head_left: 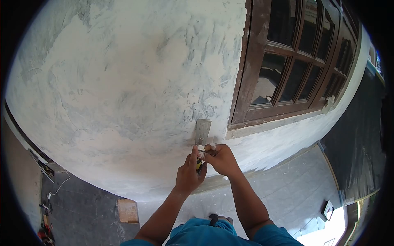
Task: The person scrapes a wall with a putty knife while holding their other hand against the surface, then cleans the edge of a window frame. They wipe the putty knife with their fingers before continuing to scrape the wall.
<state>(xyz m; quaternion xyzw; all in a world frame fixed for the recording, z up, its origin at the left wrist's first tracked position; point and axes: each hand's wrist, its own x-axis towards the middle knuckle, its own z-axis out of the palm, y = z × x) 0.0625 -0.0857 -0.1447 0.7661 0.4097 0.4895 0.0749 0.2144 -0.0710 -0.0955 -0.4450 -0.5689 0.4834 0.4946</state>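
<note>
A putty knife (202, 130) with a flat grey blade points up in front of the wall. My left hand (190, 174) is wrapped around its yellow and black handle (199, 165). Close beside it, my right hand (222, 159) has its fingers pinched at the base of the blade. White paste (213, 145) sticks to those fingertips, and whatever lies between them is too small to make out. Behind both hands rises the wall (123, 69), coated in patchy white and grey filler.
A brown wooden window frame (242, 90) with glass panes is set in the wall at the right. Grey floor tiles (283, 184) lie below. A brown board (128, 211) rests at lower left, and a dark sheet (349, 143) hangs at far right.
</note>
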